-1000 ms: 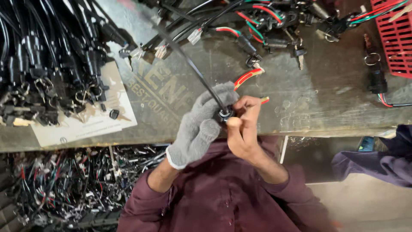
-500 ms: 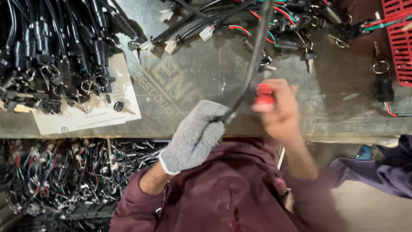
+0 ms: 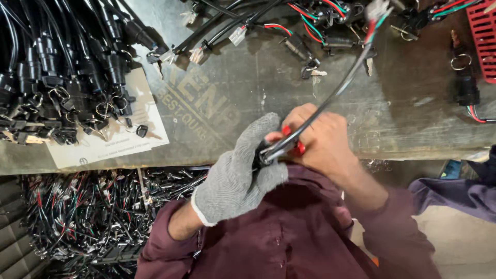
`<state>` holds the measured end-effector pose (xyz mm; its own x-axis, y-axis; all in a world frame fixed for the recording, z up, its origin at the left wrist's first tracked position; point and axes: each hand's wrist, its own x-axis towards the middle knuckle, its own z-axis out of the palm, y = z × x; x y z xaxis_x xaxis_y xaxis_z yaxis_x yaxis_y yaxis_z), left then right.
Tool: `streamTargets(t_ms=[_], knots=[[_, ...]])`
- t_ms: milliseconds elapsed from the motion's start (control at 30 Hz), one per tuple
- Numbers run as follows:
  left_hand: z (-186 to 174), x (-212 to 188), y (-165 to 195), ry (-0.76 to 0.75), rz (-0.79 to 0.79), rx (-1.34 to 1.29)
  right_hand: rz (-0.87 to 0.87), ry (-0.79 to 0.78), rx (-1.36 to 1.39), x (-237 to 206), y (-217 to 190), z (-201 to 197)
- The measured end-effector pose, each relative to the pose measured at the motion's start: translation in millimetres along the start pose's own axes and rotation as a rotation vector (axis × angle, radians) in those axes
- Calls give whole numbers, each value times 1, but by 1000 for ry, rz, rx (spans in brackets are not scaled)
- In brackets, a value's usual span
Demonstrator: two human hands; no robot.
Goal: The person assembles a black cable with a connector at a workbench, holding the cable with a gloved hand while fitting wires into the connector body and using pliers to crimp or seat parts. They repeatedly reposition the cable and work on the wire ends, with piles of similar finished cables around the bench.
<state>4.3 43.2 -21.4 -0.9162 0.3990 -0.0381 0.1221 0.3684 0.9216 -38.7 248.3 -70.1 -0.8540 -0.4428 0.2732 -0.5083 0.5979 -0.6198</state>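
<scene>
Centrally, my gloved left hand and bare right hand both clamped one black cable above the bench edge; its free end had swung rightward since earlier.

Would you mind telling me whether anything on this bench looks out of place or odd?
Mostly one thing: the paper sheet lies askew, half buried under the pile of black cables at the bench edge. The gloved left hand and bare right hand grip a black cable whose far end is blurred. No visible damage.

Cable's lower end hidden between hands, far connector motion-blurred.
</scene>
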Motion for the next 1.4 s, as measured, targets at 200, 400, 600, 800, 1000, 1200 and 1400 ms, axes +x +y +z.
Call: streamTargets(t_ms=[200,400,600,800,1000,1200,1400], knots=[[-12,1,0,-46,55,63,9,-24,-25,-5,6,4],[2,-3,-21,102,50,125,83,-27,9,-20,0,10],[22,-17,-40,242,187,363,84,16,14,-20,-6,14],[22,-21,-34,286,213,614,184,-36,-149,-33,-7,13],[15,-15,-33,273,291,757,213,5,-30,-45,-12,21],[0,-5,-12,117,106,349,277,75,-89,-28,-20,28],[-21,-7,-7,-323,18,-302,-145,57,213,-6,-8,21]])
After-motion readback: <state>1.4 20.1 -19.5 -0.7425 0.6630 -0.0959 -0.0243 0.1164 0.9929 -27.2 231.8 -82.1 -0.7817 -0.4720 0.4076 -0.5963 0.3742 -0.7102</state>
